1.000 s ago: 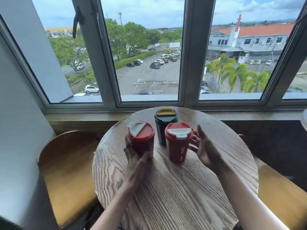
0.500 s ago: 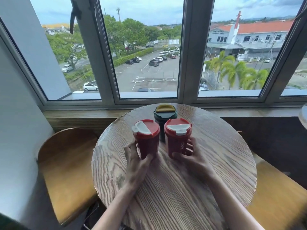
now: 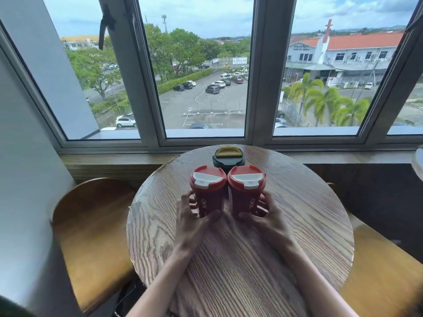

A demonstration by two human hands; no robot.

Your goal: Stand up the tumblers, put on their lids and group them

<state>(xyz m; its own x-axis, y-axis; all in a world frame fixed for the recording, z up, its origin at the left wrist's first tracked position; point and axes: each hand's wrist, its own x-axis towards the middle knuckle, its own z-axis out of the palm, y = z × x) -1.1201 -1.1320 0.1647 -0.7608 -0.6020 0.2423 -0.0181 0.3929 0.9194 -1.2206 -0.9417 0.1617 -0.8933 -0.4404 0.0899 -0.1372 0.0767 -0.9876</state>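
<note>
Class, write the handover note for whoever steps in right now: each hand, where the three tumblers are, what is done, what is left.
Left hand: wrapped around the left red tumbler.
Right hand: wrapped around the right red tumbler.
Green tumbler: just behind the pair, on the round table.
Done: all three upright, lids on, red ones side by side.
Left: let go; close any gap to the green one, which I cannot judge from here.

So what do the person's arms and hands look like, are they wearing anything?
Both arms are bare as far as the picture shows: no sleeves in view. The left hand and right hand have no gloves, and I see no rings, watch or bracelets. The arms are slim and reach up from the bottom edge.
</note>
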